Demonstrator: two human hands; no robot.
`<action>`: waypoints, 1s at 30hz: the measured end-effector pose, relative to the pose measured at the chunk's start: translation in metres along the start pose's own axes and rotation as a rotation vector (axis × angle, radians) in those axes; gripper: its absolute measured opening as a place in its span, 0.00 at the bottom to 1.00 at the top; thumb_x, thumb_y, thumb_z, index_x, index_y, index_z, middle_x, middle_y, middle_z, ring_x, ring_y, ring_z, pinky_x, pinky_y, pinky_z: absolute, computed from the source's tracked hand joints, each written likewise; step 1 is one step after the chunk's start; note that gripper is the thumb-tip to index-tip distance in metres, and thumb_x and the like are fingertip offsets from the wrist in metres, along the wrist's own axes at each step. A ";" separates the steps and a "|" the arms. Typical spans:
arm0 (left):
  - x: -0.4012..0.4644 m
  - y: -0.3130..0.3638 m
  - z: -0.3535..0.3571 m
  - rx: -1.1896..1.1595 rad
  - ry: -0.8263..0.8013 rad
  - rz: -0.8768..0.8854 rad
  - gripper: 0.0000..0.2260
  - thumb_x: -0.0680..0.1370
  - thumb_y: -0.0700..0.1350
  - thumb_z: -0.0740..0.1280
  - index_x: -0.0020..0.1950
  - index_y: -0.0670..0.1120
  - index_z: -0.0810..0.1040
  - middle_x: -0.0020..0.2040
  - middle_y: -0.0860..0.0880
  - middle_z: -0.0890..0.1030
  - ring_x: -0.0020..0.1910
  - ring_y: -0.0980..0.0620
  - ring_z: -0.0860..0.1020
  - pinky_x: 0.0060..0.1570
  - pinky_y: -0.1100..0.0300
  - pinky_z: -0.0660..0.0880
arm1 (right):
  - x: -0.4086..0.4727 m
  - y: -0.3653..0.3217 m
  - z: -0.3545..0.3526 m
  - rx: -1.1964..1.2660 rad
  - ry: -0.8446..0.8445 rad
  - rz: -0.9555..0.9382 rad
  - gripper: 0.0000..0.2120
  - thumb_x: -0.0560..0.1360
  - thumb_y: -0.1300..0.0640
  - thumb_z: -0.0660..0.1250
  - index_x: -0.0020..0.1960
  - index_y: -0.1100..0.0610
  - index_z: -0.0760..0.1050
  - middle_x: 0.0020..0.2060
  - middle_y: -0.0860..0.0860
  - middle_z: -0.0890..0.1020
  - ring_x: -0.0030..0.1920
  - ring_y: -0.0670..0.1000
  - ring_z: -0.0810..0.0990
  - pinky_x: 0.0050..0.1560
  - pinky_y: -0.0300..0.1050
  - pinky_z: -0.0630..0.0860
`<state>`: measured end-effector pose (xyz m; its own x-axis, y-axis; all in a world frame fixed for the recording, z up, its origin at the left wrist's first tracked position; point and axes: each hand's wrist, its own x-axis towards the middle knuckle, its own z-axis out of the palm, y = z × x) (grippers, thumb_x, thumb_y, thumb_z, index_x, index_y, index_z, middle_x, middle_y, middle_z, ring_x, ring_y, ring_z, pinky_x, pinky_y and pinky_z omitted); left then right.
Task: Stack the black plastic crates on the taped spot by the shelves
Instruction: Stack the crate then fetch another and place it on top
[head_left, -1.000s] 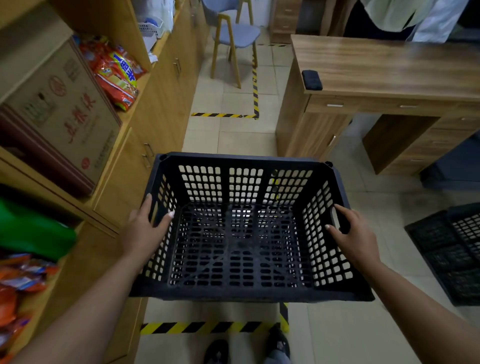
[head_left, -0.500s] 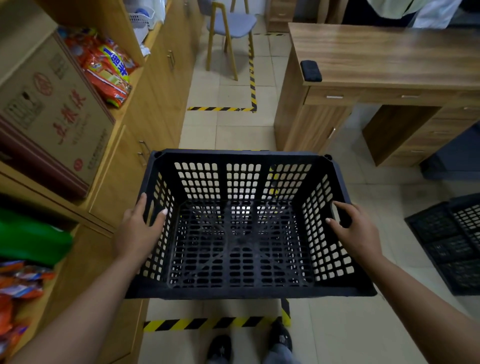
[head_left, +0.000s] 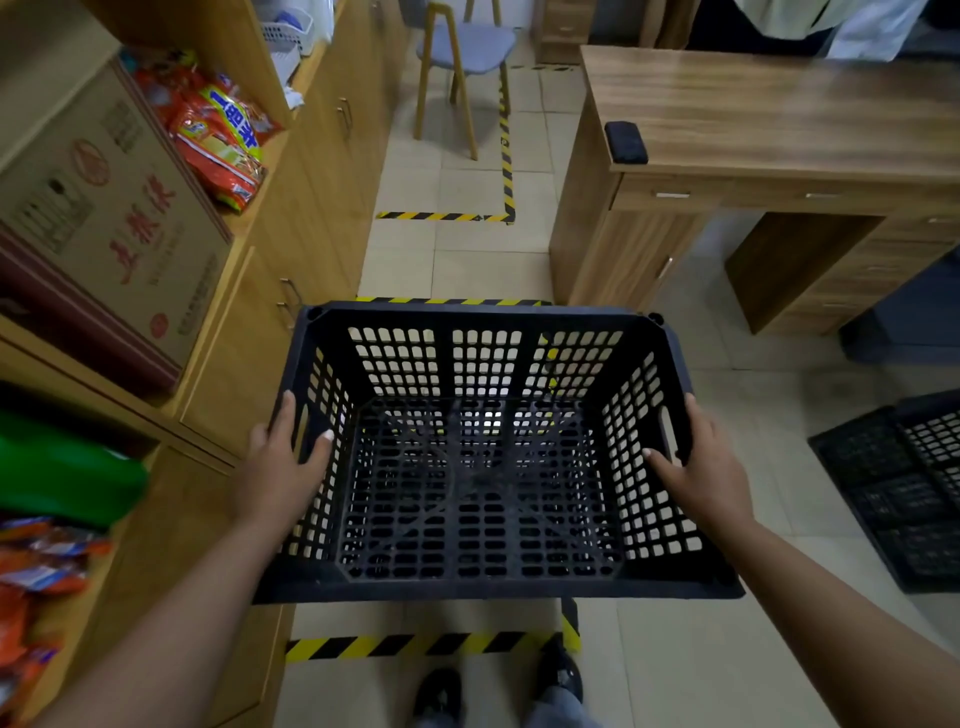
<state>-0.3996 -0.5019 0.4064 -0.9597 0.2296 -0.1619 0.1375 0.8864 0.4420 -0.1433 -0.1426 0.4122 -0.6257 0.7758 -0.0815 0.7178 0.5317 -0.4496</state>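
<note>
I hold an empty black plastic crate (head_left: 483, 584) with perforated walls in front of me, level, above the floor. My left hand (head_left: 283, 467) grips its left rim, thumb inside. My right hand (head_left: 698, 467) grips the right rim beside the handle slot. Under and around the crate runs yellow-and-black tape (head_left: 415, 644) marking a rectangle on the tiles beside the wooden shelves (head_left: 291, 218). More black crates (head_left: 904, 493) sit on the floor at the right edge.
Shelves on the left hold a cardboard box (head_left: 104, 208), snack bags (head_left: 223, 135) and a green item (head_left: 62, 467). A wooden desk (head_left: 753, 130) stands right of the aisle, a chair (head_left: 462, 57) further back. My shoes (head_left: 556, 675) stand just behind the tape.
The crate has sunk slightly lower and a little forward over the taped rectangle; its far tape line now shows beyond the rim. Both hands keep their grip.
</note>
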 end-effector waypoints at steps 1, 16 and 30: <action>0.000 -0.001 -0.001 0.000 0.000 -0.004 0.31 0.78 0.60 0.60 0.77 0.58 0.50 0.69 0.41 0.66 0.50 0.42 0.75 0.40 0.51 0.76 | 0.000 0.000 0.001 -0.006 -0.003 0.003 0.39 0.73 0.50 0.71 0.76 0.55 0.54 0.71 0.55 0.67 0.64 0.55 0.72 0.56 0.52 0.74; 0.001 -0.003 0.005 0.146 0.022 0.018 0.33 0.77 0.61 0.58 0.78 0.56 0.47 0.68 0.39 0.66 0.43 0.42 0.75 0.34 0.54 0.73 | 0.000 0.003 0.007 -0.048 -0.002 0.011 0.39 0.73 0.47 0.69 0.77 0.54 0.52 0.69 0.54 0.67 0.58 0.55 0.76 0.52 0.53 0.77; 0.001 -0.002 0.004 0.224 0.012 0.035 0.35 0.77 0.60 0.59 0.78 0.54 0.44 0.67 0.39 0.65 0.49 0.39 0.75 0.37 0.52 0.72 | 0.000 -0.001 0.007 -0.117 0.022 0.031 0.37 0.74 0.43 0.65 0.76 0.52 0.52 0.71 0.55 0.66 0.64 0.57 0.73 0.53 0.56 0.77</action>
<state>-0.4000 -0.5020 0.4021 -0.9560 0.2582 -0.1392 0.2205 0.9455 0.2395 -0.1465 -0.1459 0.4064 -0.5966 0.7991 -0.0741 0.7685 0.5422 -0.3398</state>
